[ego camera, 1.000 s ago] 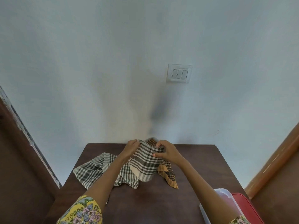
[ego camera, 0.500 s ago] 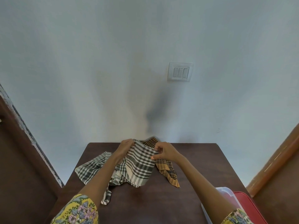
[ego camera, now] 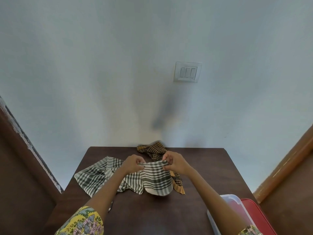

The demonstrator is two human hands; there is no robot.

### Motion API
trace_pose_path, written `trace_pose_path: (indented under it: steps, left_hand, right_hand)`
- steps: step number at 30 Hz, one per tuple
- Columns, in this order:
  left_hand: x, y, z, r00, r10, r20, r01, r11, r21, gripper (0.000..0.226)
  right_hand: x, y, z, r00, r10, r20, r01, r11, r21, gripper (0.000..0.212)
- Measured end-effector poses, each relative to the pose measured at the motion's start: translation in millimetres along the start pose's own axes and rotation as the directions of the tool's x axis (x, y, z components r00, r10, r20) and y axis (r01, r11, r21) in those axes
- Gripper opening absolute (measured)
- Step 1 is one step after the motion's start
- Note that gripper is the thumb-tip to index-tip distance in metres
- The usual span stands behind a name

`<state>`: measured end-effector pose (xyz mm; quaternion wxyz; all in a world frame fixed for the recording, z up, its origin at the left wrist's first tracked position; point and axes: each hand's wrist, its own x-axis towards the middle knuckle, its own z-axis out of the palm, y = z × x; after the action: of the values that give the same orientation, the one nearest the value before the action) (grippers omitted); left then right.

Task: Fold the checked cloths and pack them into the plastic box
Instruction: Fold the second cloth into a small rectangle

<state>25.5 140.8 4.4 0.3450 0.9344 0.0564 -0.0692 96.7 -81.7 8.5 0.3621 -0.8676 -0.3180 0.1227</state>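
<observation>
A pale wall (ego camera: 118, 65) fills the far view, with a switch plate (ego camera: 187, 72) right of centre. Below it stands a dark brown surface (ego camera: 152, 214). At its near right corner sits the clear plastic box (ego camera: 227, 200), partly hidden by the right forearm, with a red lid (ego camera: 257, 216) just beside it on the right. A green-checked cloth (ego camera: 94, 175) lies spread at the left middle of the surface. A brown-checked cloth (ego camera: 154, 149) lies crumpled at the far edge, reaching under the right hand. The held cloth (ego camera: 156, 180), dark green check, hangs between the hands with its lower fold on the surface. The left hand (ego camera: 133, 164) and right hand (ego camera: 175, 162) each pinch its top edge, fingers curled round the hem.
</observation>
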Motion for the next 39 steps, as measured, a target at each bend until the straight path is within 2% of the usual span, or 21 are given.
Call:
trace_pose_path:
  steps: [4,6,8,12,16,17,18,20,22,23,25,27,30,33,35,36,39]
  left_hand:
    - [8,25,7,0.99,0.002,-0.138,-0.014,0.996,-0.083,0.022]
    - [13,34,10,0.987,-0.028,-0.156,0.003,0.988,-0.157,0.024]
    - [15,36,16,0.993,-0.032,-0.118,0.008,0.981,-0.193,0.024]
    - [3,11,45,0.997,0.017,-0.072,-0.025,0.993,-0.111,0.023]
    - [-24,-41,92,0.999,-0.033,0.032,0.027,0.986,0.162,0.027]
    - [-32,-53,101,0.997,-0.057,0.05,0.045,0.974,0.224,0.03]
    - [-36,-61,109,0.995,-0.082,0.057,0.065,0.964,0.259,0.032]
    - [-46,-70,123,0.993,-0.121,0.008,0.113,0.949,0.295,0.034]
    - [-54,-64,135,0.986,-0.151,-0.072,0.166,0.932,0.324,0.036]
    - [-56,-59,143,0.982,-0.153,-0.109,0.181,0.926,0.33,0.038]
    - [-58,-46,160,0.972,-0.137,-0.19,0.196,0.919,0.341,0.042]
    - [-58,-34,178,0.969,-0.126,-0.211,0.197,0.912,0.36,0.046]
    - [-57,-21,206,0.979,-0.083,-0.188,0.154,0.904,0.399,0.051]
    - [-61,-11,222,0.993,-0.007,-0.115,0.058,0.89,0.451,0.049]
    - [-62,-14,223,0.987,-0.096,-0.127,0.139,0.913,0.383,0.057]
    - [-60,-18,222,0.966,-0.142,-0.217,0.213,0.913,0.349,0.056]
    - [-54,-31,206,0.827,-0.404,-0.391,0.458,0.887,0.054,0.047]
  right_hand:
    - [-6,8,-19,0.995,0.089,-0.048,-0.084,0.993,0.086,0.033]
    - [-9,7,-28,0.991,0.123,-0.047,-0.117,0.986,0.115,0.033]
    - [-13,2,-29,0.991,0.134,0.0,-0.133,0.984,0.116,0.034]
    - [-31,1,8,0.972,0.093,0.214,-0.1,0.995,0.023,0.038]
    - [-65,24,87,0.816,0.154,0.557,-0.243,0.966,0.09,0.038]
    - [-73,30,100,0.786,0.177,0.592,-0.295,0.949,0.108,0.035]
    - [-79,35,109,0.785,0.199,0.586,-0.334,0.934,0.13,0.032]
    - [-83,47,114,0.851,0.251,0.461,-0.378,0.903,0.206,0.035]
    - [-82,57,111,0.92,0.334,0.203,-0.379,0.89,0.252,0.037]
    - [-80,62,108,0.932,0.359,0.058,-0.362,0.899,0.248,0.036]
    - [-76,71,104,0.906,0.389,-0.164,-0.35,0.909,0.225,0.028]
    - [-76,72,105,0.88,0.384,-0.278,-0.342,0.92,0.191,0.019]
    - [-77,71,118,0.91,0.297,-0.29,-0.294,0.954,0.057,0.023]
    - [-80,67,135,0.975,0.153,-0.161,-0.169,0.981,-0.091,0.037]
    - [-81,72,143,0.982,0.076,-0.173,-0.11,0.974,-0.198,0.039]
    - [-80,75,143,0.974,0.073,-0.212,-0.123,0.965,-0.23,0.039]
    - [-68,89,129,0.934,0.171,-0.314,-0.249,0.942,-0.227,0.04]
